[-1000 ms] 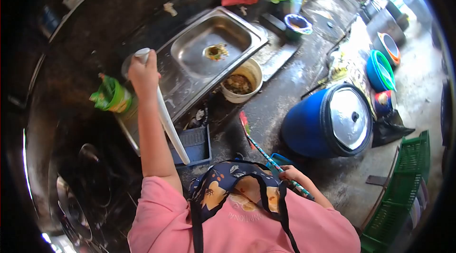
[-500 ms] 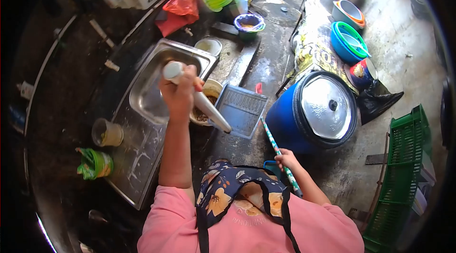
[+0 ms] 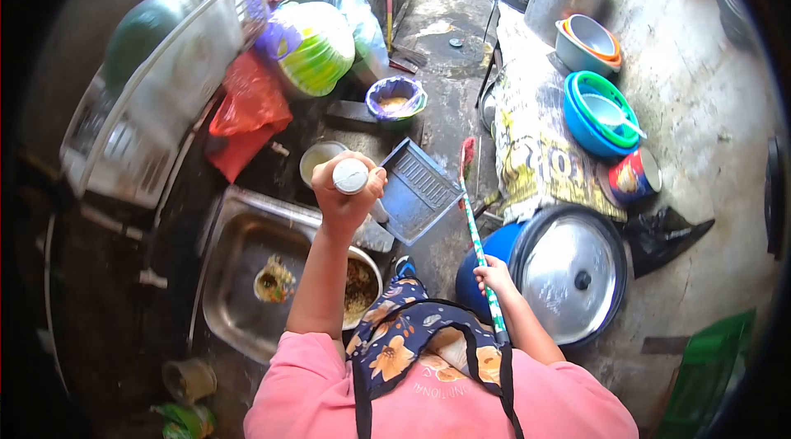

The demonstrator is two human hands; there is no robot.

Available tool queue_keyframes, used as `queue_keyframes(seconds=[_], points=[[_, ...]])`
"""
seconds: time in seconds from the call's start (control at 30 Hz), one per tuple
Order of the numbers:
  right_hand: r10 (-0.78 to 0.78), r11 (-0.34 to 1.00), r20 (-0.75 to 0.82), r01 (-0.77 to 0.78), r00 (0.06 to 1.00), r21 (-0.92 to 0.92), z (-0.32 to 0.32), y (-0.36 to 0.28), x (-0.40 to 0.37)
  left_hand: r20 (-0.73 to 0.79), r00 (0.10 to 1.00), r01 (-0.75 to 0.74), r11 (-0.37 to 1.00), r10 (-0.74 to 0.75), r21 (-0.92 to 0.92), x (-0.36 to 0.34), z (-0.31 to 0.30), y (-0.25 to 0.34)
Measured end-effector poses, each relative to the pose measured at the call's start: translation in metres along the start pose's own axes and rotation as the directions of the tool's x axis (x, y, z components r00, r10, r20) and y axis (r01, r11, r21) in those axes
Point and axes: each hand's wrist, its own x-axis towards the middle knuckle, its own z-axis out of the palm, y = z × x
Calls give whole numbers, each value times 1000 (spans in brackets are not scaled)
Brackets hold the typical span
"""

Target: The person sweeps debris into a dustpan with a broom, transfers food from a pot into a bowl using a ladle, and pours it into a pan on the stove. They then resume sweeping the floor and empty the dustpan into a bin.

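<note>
My left hand is closed around the white capped top of a long pole, which runs down to the near edge of a blue-grey dustpan and appears to be its handle. The pan lies on the dark floor ahead of me. In my closed right hand is a broom with a green-and-white patterned stick. Its reddish far end rests beyond and to the right of the pan. A bucket of food scraps stands left of my apron, partly behind my left forearm.
A steel sink with scraps at its drain is on the left, below a white dish rack. On the right stands a blue barrel with a shiny lid, near stacked basins. A lined bucket sits ahead.
My view has shifted, bringing the rack and the sink's drain into sight. My left hand now holds the pole more upright. More of the broom's reddish end shows. Both grips stay closed.
</note>
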Motion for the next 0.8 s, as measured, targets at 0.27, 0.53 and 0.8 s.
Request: queue_keyframes(seconds=[0.27, 0.53, 0.8], points=[[60, 998, 26, -60, 998, 13, -27, -123, 131, 59, 899, -437, 877, 434, 199, 218, 19, -148], [63, 998, -8, -63, 998, -19, -43, -217, 235, 104, 659, -718, 580, 745, 385, 401, 71, -251], [51, 999, -3, -51, 999, -5, -84, -357, 448, 327, 683, -728, 571, 653, 380, 567, 128, -459]])
